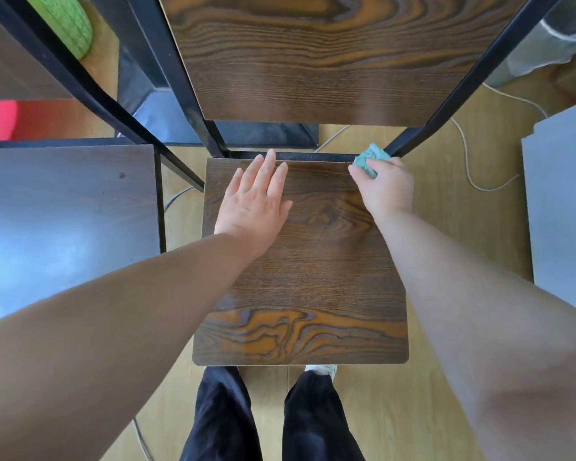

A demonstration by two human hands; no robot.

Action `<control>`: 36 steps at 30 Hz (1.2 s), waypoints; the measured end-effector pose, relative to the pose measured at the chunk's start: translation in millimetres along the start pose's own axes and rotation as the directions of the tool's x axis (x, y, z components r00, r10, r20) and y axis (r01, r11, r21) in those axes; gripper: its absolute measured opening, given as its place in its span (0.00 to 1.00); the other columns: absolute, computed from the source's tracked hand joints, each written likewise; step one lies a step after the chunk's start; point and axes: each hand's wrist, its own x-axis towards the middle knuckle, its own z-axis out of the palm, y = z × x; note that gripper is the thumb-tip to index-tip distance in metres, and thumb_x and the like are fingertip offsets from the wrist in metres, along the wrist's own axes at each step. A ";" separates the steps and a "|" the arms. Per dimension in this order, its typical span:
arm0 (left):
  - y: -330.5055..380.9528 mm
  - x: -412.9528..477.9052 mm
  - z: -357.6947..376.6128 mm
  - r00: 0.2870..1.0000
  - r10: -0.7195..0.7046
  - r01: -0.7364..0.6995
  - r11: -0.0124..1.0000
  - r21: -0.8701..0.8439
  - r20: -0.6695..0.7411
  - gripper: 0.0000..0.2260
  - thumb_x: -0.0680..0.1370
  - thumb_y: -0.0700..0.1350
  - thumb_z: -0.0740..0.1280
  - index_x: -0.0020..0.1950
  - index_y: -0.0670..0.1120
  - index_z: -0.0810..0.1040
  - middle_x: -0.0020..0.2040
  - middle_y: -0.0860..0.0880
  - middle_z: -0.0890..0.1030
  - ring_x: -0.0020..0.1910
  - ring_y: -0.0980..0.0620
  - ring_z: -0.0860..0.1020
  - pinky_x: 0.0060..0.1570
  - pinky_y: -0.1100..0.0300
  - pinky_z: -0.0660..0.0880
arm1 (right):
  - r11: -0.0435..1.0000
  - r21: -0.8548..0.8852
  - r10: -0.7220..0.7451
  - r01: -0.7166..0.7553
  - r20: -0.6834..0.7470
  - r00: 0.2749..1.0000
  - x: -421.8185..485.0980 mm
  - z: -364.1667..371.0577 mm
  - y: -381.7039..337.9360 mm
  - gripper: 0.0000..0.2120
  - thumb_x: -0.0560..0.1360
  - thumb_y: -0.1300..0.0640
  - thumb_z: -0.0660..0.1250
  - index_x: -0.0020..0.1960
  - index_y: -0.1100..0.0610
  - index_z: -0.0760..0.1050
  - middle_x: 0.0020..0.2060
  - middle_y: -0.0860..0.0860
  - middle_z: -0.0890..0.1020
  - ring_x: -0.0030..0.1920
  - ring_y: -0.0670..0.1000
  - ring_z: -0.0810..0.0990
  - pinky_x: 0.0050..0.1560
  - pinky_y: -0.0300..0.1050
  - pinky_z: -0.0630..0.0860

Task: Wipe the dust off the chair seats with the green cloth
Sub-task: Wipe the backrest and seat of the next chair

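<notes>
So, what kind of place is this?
Probably a room in a home or small office: a light wooden floor, a wood-grain chair seat on a black metal frame, a second seat beside it, and a white cable on the floor.

Only one view is supplied, a wide-angle camera worn on the head and aimed steeply down and slightly forward. The chair seat [300, 277] is seen from close and almost directly above, and the middle of the frame is filled by it. The backrest [313, 61] is stretched toward 12 o'clock, and the person's legs [223, 420] are caught at 6 o'clock. The left hand [253, 207] is framed near the centre, the right hand [388, 191] with the green cloth [369, 159] at 1 o'clock. A neighbouring seat [64, 211] is cut off at 9 o'clock.
</notes>
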 end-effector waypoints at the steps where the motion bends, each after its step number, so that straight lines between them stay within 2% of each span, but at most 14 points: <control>1: -2.7 -0.2 0.3 1.000 0.000 0.000 1.000 -0.001 0.003 0.26 0.85 0.54 0.48 0.81 0.48 0.45 0.82 0.48 0.42 0.80 0.48 0.42 0.79 0.49 0.45 | 1.000 0.014 0.022 -0.022 0.000 1.000 1.7 0.4 -1.7 0.24 0.78 0.40 0.63 0.66 0.55 0.77 0.63 0.51 0.76 0.60 0.50 0.76 0.54 0.41 0.77; 4: -8.0 1.3 0.5 1.000 0.003 -0.003 1.000 -0.014 0.000 0.26 0.85 0.54 0.48 0.81 0.48 0.45 0.82 0.48 0.43 0.80 0.48 0.42 0.79 0.48 0.45 | 0.996 0.024 0.091 -0.090 -0.042 0.995 6.8 3.6 -8.1 0.21 0.78 0.43 0.65 0.64 0.55 0.79 0.61 0.52 0.77 0.57 0.51 0.79 0.48 0.39 0.77; 7: -14.2 3.4 1.0 1.000 0.009 -0.009 1.000 -0.016 -0.005 0.27 0.85 0.54 0.48 0.81 0.48 0.45 0.82 0.47 0.43 0.80 0.48 0.42 0.79 0.48 0.45 | 0.990 0.018 0.142 -0.141 -0.080 0.987 6.9 9.8 -15.7 0.17 0.78 0.53 0.68 0.65 0.57 0.77 0.64 0.53 0.76 0.59 0.53 0.80 0.51 0.41 0.79; 11: -29.3 3.8 0.9 1.000 0.018 -0.018 1.000 -0.022 0.001 0.27 0.85 0.54 0.49 0.81 0.48 0.45 0.82 0.47 0.43 0.80 0.48 0.41 0.78 0.49 0.44 | 0.984 0.043 0.178 -0.174 -0.110 0.978 1.5 18.4 -28.0 0.16 0.77 0.58 0.68 0.65 0.58 0.77 0.66 0.54 0.75 0.62 0.55 0.78 0.55 0.44 0.80; 18: -62.2 -4.3 0.4 1.000 0.007 -0.007 0.999 -0.038 0.006 0.27 0.85 0.54 0.49 0.81 0.47 0.46 0.82 0.47 0.45 0.80 0.47 0.44 0.79 0.48 0.46 | 0.987 0.007 0.162 -0.162 -0.105 0.981 -5.4 32.1 -53.1 0.16 0.77 0.59 0.68 0.64 0.59 0.77 0.67 0.55 0.74 0.64 0.55 0.76 0.58 0.44 0.78; 24: -91.0 -14.5 2.9 1.000 -0.014 0.014 0.999 -0.050 -0.001 0.27 0.85 0.54 0.51 0.81 0.47 0.48 0.82 0.47 0.47 0.80 0.47 0.47 0.78 0.48 0.47 | 0.995 0.001 0.098 -0.098 -0.097 0.990 -21.3 56.3 -89.5 0.15 0.77 0.58 0.69 0.63 0.58 0.78 0.65 0.54 0.76 0.63 0.54 0.77 0.56 0.43 0.78; 36: -126.8 -38.6 5.8 0.998 -0.053 0.054 0.998 -0.030 0.023 0.27 0.85 0.55 0.47 0.81 0.47 0.46 0.82 0.47 0.44 0.80 0.47 0.44 0.79 0.48 0.47 | 1.000 0.023 -0.003 0.004 -0.037 0.999 -42.3 83.0 -137.1 0.16 0.77 0.56 0.69 0.64 0.56 0.78 0.63 0.52 0.76 0.62 0.52 0.77 0.58 0.41 0.77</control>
